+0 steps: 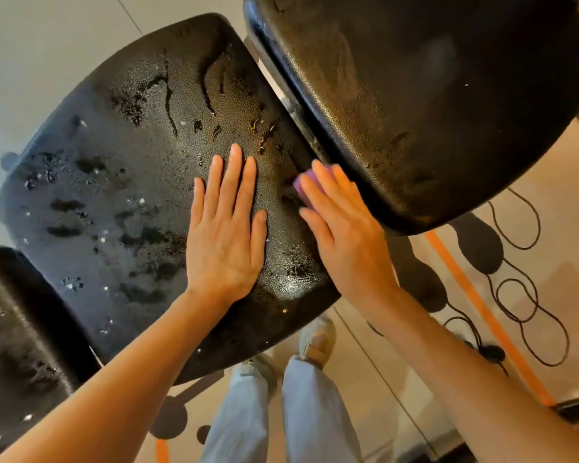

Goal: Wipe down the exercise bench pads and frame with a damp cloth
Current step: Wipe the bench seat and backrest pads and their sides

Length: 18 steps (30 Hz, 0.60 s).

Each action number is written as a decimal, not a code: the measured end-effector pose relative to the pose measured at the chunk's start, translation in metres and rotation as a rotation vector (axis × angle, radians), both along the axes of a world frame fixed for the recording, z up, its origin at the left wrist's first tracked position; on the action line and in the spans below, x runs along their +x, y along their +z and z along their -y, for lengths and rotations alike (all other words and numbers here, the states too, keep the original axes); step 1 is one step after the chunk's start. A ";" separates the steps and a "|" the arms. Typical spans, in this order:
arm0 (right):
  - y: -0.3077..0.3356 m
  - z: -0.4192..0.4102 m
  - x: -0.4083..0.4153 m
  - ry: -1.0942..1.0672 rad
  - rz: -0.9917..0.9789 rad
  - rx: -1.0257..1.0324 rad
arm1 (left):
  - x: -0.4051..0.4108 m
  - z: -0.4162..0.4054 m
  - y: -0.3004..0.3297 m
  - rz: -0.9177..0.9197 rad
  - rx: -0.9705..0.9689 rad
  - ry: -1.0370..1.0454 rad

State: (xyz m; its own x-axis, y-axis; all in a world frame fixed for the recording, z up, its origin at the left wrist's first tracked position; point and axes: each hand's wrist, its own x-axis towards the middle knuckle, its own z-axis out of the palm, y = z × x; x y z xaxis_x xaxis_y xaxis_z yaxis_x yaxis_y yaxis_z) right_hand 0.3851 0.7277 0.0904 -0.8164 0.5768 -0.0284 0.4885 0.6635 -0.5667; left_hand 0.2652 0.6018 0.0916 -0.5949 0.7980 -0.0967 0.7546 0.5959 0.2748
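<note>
Looking straight down on the bench, and the middle seat pad (pixel 124 182) fills the centre of the view: black, pebbled vinyl, streaked with wet smears and dark damp patches, with small white flecks scattered across it. The left hand (pixel 226 228) lies flat on that pad, fingers straight and close together, palm down near the pad's right edge. Just beside it, the right hand (pixel 343 225) reaches into the gap between the seat pad and the back pad (pixel 432 95), fingers extended over a purple cloth (pixel 302 182); only a small corner of the cloth shows beneath the fingertips, and whether the fingers curl round it or merely press it I cannot tell. The back pad is the same grained black, duller and drier-looking, with faint wipe marks. A strip of grey metal frame (pixel 283 95) shows in the gap between the two pads. A third pad (pixel 17 329) sits at lower left, also flecked. Below, pale trousers (pixel 281 412) and shoes stand on a tan floor (pixel 532 262) with orange lines.
</note>
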 end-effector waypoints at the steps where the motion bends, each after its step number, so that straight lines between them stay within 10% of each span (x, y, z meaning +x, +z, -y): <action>1: -0.002 -0.003 -0.014 0.026 0.004 0.028 | 0.000 0.000 -0.001 -0.003 0.006 -0.001; 18: 0.012 0.027 0.071 0.100 0.030 0.064 | -0.013 0.012 0.005 0.165 0.246 -0.002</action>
State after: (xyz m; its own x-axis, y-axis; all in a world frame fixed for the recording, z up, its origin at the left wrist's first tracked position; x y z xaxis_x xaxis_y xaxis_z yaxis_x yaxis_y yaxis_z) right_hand 0.4556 0.7010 0.1023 -0.8692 0.4940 -0.0195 0.4342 0.7441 -0.5077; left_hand 0.2518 0.5896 0.0969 -0.5854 0.8107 0.0050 0.6892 0.4944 0.5297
